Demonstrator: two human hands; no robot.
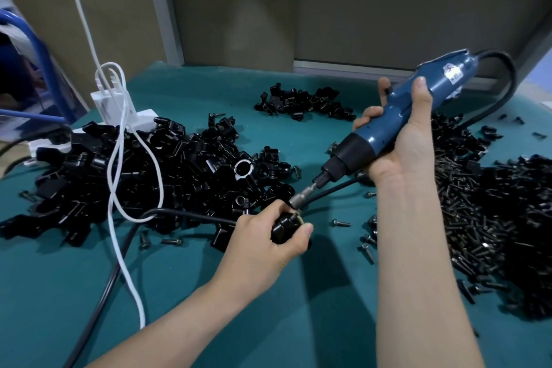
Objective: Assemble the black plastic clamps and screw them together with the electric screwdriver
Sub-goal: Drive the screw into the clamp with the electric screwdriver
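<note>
There is 1 view, from a wide-angle camera worn on the person's head. It looks forward and steeply down, close over the green table (268, 323), with both forearms rising from the bottom edge and grey partition panels (388, 18) closing the top.

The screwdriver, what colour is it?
Blue body with a black nose, in the head view: electric screwdriver.

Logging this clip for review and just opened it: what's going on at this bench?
A person is screwing a black plastic clamp together. The left hand grips the clamp just above the green table, while the right hand holds the blue electric screwdriver, angled down with its bit at the clamp. A large pile of clamp parts lies to the left, and a heap of screws to the right.
</note>
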